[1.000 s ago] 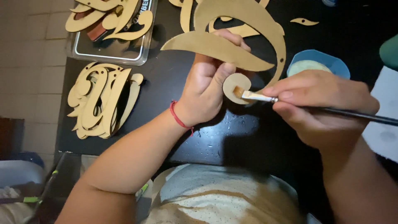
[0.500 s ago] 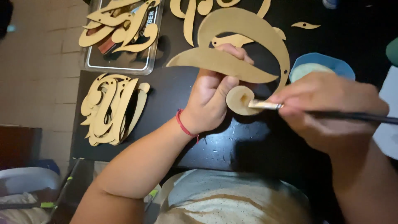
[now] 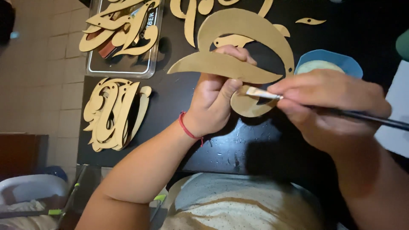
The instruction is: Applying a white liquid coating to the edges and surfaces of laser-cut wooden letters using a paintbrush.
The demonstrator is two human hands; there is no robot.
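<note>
cutout (image 3: pixel 238 70) is pinched in the left hand (image 3: pixel 213 100) above the black table (image 3: pixel 170 102), its long blade running left-right. right hand (image 3: pixel 328 104) is closed on a brush (image 3: pixel 262 93), bristles touching the round end just right of the left thumb. blue bowl (image 3: pixel 330 59) behind holds pale paint, tray (image 3: pixel 121 38) holds more shapes.

Two hands, left (image 3: pixel 213 102) and right (image 3: pixel 328 104), one paintbrush (image 3: pixel 298 102), one blue bowl (image 3: pixel 330 59), one clear tray (image 3: pixel 123 68), one black table (image 3: pixel 238 145).
</note>
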